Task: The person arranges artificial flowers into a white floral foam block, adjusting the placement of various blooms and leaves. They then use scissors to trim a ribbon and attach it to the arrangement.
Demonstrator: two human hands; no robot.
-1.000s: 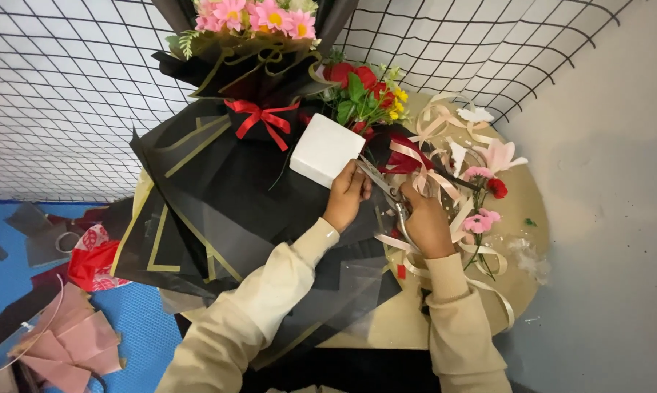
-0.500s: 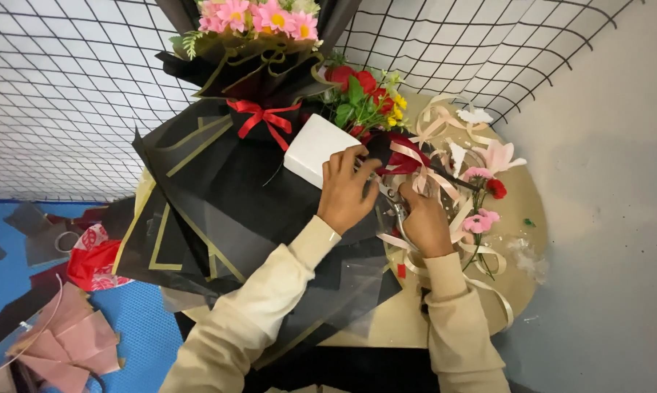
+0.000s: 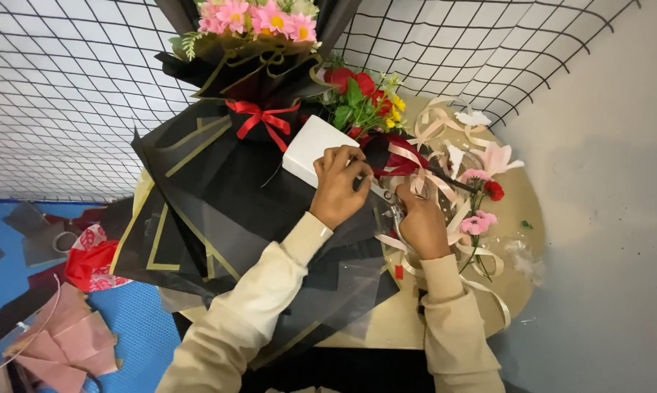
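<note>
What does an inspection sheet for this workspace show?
Surface: round tan table, mostly covered.
Job's things: white box under left hand; scissors in right hand.
Clutter: black wrap sheets, bouquet with red bow, beige ribbons, loose flowers.
Grippers: both hands busy, close together.
Cables: nothing seen.
Surroundings: wire grid, grey wall, blue floor with paper scraps.
</note>
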